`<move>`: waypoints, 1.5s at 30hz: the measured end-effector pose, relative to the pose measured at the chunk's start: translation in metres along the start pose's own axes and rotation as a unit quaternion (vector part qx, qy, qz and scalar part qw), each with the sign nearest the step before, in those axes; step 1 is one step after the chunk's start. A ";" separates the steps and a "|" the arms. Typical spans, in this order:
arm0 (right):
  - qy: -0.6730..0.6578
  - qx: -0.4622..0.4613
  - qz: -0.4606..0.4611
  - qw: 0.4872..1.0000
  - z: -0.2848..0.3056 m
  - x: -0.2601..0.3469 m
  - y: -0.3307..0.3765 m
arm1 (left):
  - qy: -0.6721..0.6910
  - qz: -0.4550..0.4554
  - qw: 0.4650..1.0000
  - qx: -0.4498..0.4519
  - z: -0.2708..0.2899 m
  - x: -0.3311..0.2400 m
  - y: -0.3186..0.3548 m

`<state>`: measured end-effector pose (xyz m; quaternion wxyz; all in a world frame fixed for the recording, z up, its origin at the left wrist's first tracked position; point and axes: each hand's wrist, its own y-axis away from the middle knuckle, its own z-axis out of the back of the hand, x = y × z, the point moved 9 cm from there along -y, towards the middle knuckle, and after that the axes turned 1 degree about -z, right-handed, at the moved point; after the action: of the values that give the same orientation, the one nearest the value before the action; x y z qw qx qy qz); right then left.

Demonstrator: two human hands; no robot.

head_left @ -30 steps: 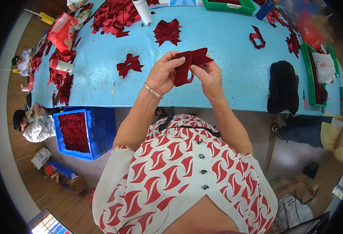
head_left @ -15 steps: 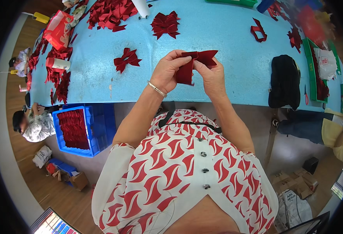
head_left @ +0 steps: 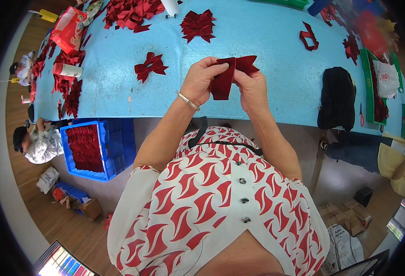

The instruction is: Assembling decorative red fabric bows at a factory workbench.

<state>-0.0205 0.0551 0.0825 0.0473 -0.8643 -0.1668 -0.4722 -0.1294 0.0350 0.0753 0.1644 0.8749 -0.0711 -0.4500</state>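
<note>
- From my remote seat I find the dark red velvet ribbon (head_left: 221,87) at upper centre of the frame, raised over the near edge of the pale blue table (head_left: 184,106); one strip hangs down and a notched tail points right.
- The left hand (head_left: 197,83) is pinched nearly closed, thumb on the ribbon's front where the strips cross; I judge this keeps the fold from slipping.
- The right hand (head_left: 254,89) has its thumb tip and fingers together on the ribbon, just right of the crossing, probably bracing the tail side. Its hidden fingertips I cannot make out.
- Left of the hands lies a single red bow (head_left: 142,71); at top centre sits a layered bow cluster (head_left: 198,26), both well within reach, perhaps for that reason.
- A loose ribbon loop (head_left: 308,34) lies apart at upper right.
- At lower left, a blue crate (head_left: 104,152) holds tightly packed red pieces (head_left: 85,147), arranged in rows, I think to save room.
- At right, a black pouch (head_left: 336,99) lies near red-handled scissors (head_left: 361,118), clear of the hands' space.
</note>
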 end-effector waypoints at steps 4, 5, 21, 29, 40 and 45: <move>0.011 -0.015 -0.028 0.999 -0.002 -0.002 0.001 | -0.016 -0.006 1.000 0.000 0.003 -0.001 0.000; 0.002 -0.024 -0.036 0.999 -0.002 -0.002 0.001 | -0.017 -0.007 1.000 0.001 0.003 -0.001 0.000; -0.045 -0.113 -0.041 0.992 0.017 0.005 -0.011 | -0.095 -0.107 0.990 -0.015 -0.018 0.003 0.039; -0.075 -0.129 -0.027 0.988 0.019 0.024 -0.021 | -0.279 -0.299 0.912 -0.025 -0.043 -0.011 0.034; -0.061 -0.123 -0.038 0.990 0.037 0.039 -0.029 | -0.359 -0.444 0.819 -0.047 -0.080 -0.038 0.042; -0.056 -0.128 -0.040 0.989 0.042 0.045 -0.030 | -0.315 -0.380 0.869 -0.017 -0.082 -0.029 0.030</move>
<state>0.0258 0.1043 0.0949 -0.0924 -0.8807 -0.1420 -0.4423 -0.0790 0.0331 0.1520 -0.0357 0.6427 0.2268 -0.7309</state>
